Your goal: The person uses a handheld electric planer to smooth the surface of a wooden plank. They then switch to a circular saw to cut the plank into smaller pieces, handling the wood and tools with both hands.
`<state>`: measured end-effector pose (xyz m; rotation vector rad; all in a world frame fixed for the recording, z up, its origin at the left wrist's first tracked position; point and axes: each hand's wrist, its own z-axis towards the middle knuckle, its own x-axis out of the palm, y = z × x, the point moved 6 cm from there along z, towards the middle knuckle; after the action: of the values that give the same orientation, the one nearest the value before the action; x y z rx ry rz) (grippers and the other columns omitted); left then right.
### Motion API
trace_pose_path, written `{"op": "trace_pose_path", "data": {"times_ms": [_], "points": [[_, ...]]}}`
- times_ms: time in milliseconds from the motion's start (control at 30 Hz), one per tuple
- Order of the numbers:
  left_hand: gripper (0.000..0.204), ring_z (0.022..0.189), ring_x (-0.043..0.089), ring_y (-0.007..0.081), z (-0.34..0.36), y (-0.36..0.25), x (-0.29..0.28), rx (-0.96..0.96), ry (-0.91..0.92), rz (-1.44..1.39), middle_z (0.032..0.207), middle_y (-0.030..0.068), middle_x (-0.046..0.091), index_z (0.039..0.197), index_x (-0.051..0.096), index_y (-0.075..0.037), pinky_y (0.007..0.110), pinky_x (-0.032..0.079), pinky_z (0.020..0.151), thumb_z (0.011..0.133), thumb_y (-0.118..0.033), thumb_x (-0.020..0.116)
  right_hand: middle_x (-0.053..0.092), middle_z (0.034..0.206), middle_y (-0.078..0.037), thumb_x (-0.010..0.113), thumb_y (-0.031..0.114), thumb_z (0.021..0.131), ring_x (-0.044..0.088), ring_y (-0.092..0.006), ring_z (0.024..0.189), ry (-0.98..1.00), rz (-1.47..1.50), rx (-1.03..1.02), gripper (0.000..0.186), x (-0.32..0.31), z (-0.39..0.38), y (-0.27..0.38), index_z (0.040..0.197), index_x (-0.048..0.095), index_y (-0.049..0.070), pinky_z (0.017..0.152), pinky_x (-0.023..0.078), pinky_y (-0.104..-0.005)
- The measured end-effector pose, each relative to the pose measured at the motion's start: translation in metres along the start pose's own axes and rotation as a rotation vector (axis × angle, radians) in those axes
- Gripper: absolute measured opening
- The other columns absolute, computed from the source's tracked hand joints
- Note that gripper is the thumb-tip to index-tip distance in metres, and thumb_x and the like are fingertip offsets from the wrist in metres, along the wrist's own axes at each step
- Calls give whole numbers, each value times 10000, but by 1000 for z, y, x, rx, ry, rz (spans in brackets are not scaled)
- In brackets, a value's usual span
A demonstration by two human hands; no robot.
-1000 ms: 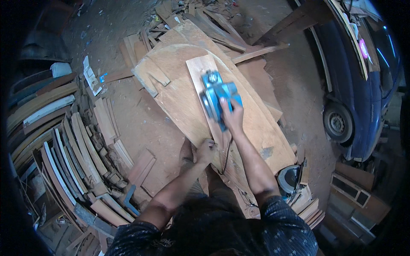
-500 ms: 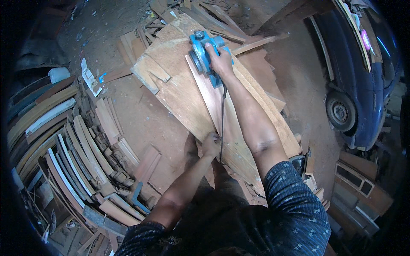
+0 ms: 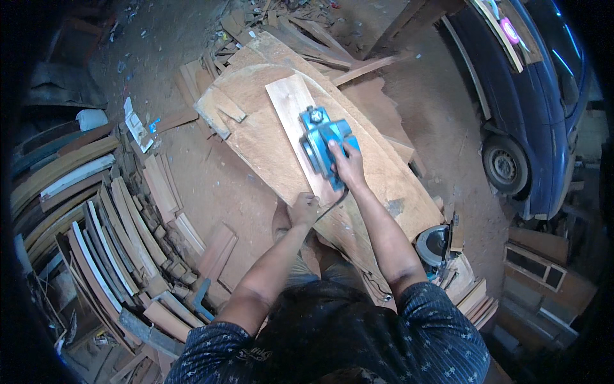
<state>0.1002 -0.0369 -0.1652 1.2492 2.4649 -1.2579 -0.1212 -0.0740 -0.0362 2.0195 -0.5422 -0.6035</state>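
Observation:
My right hand (image 3: 348,164) is wrapped round the handle of a blue electric planer (image 3: 322,138). The planer rests on a pale wooden board (image 3: 288,105), about midway along it, and the board's far end lies bare beyond the tool. That board lies on a large wooden worktop (image 3: 256,153). At the worktop's near left edge, my left hand (image 3: 304,208) is closed, with the planer's black cord (image 3: 332,206) running into it. My left fingers are partly hidden from view.
Two short wood strips (image 3: 225,104) lie at the worktop's far left. A circular saw (image 3: 432,245) sits at its near right corner. Stacked planks (image 3: 131,240) fill the left side. Offcuts (image 3: 307,41) lie beyond the worktop; a blue car (image 3: 524,121) stands at right.
My right hand has drawn the planer back toward me along the board, uncovering its far end. My left hand has shifted slightly left, and the cord now bends toward it.

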Motion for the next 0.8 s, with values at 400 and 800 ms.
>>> {"op": "trace_pose_path", "data": {"times_ms": [400, 800], "points": [[347, 979, 718, 215, 7, 1, 14, 126, -64, -147, 1082, 138, 747, 1213, 643, -1, 330, 558, 858, 935, -188, 732, 689, 800, -64, 706, 351, 995, 607, -111, 648, -61, 65, 140, 401, -94, -176, -119, 1119, 707, -30, 577, 481, -296], [230, 671, 502, 77, -27, -45, -40, 61, 81, -361, 771, 0, 614, 961, 652, -32, 271, 411, 607, 904, -202, 795, 687, 760, -66, 712, 387, 983, 610, -129, 649, -482, 24, 60, 432, -190, -227, -170, 1120, 732, -23, 604, 475, -310]]}}
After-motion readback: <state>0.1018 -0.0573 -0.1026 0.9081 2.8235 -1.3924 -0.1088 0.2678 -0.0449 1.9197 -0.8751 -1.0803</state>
